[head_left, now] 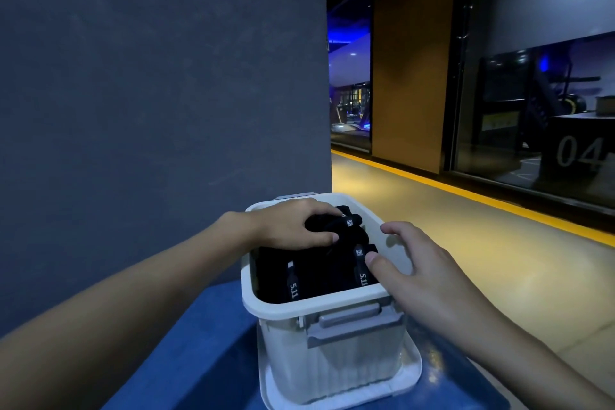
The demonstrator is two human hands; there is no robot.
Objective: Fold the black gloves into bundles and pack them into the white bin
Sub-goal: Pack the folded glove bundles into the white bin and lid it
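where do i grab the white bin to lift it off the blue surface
Probably by the grey handle on the near end wall; a second grey piece peeks over the far rim, likely its twin. Come at the white bin from those two ends, fingers hooked under each flap. The long walls are ribbed, without grips, and black gloves fill the open top.

A bin (319, 304) holding gloves (273, 273) stands on a lid (411, 373) on a table (199, 343), with a wall (149, 76) behind and left.
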